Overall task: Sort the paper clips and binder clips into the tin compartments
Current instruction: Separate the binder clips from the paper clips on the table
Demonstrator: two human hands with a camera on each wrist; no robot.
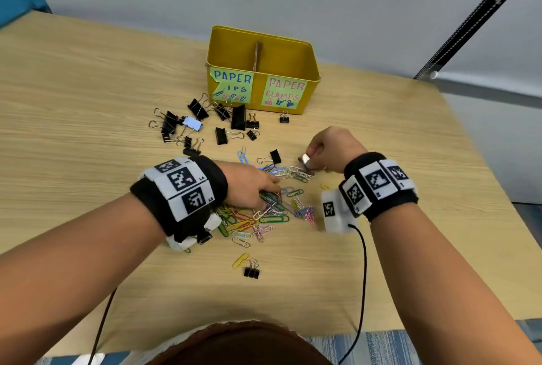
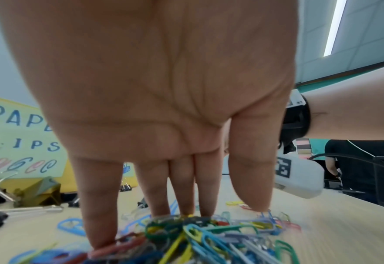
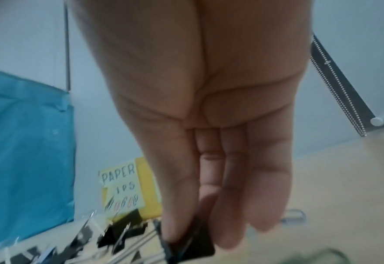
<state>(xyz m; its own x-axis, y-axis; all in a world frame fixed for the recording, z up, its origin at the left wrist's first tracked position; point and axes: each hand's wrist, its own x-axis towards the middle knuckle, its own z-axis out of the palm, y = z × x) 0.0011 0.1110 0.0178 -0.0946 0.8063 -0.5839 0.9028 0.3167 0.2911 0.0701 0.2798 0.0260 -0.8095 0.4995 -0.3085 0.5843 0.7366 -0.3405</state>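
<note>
A yellow tin stands at the back of the table, split by a cardboard divider; its left label reads paper clips, its right label paper clamps. Black binder clips lie scattered in front of it. Coloured paper clips are heaped nearer me. My left hand reaches into that heap, its straight fingers touching the paper clips. My right hand hovers just right of the heap and pinches a black binder clip between thumb and fingers.
One small binder clip and a yellow paper clip lie apart near the front edge. Another small binder clip sits by the tin's right label. Black cables trail from both wrists. Bare wooden tabletop spreads to the left.
</note>
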